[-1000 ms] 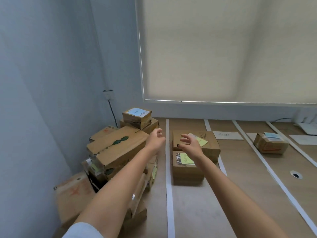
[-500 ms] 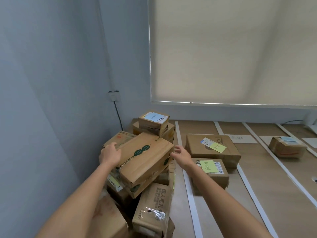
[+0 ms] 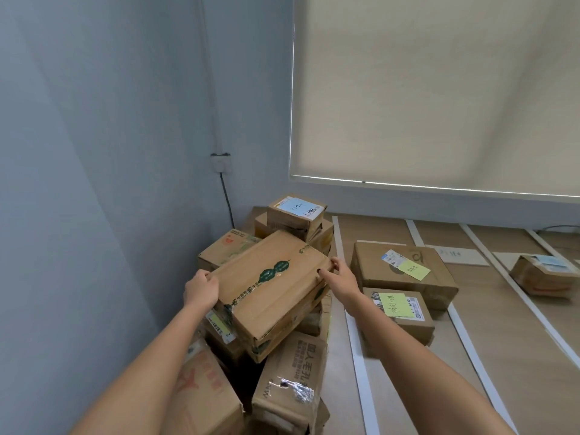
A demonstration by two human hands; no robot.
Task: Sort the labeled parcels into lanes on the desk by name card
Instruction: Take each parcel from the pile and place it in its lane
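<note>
A large cardboard box with green tape (image 3: 270,290) lies tilted on top of the parcel pile in the left corner. My left hand (image 3: 201,288) grips its left edge and my right hand (image 3: 340,276) holds its right corner. Under it lie other parcels: one with a red star (image 3: 201,394), one with printed characters (image 3: 292,381), and a small box with a blue label (image 3: 296,211) at the back. In the first lane sit two parcels with yellow-green notes, a big one (image 3: 405,271) and a smaller one (image 3: 398,312).
White tape strips (image 3: 354,346) divide the wooden desk (image 3: 489,328) into lanes. Paper name cards (image 3: 458,255) lie at the far end. Another small parcel (image 3: 543,274) sits in a lane at the right. A blue wall stands close on the left; a window blind hangs behind.
Both hands swung left from the lane parcels to the pile. They now grip the two sides of the green-taped box, and my view has moved closer to it.
</note>
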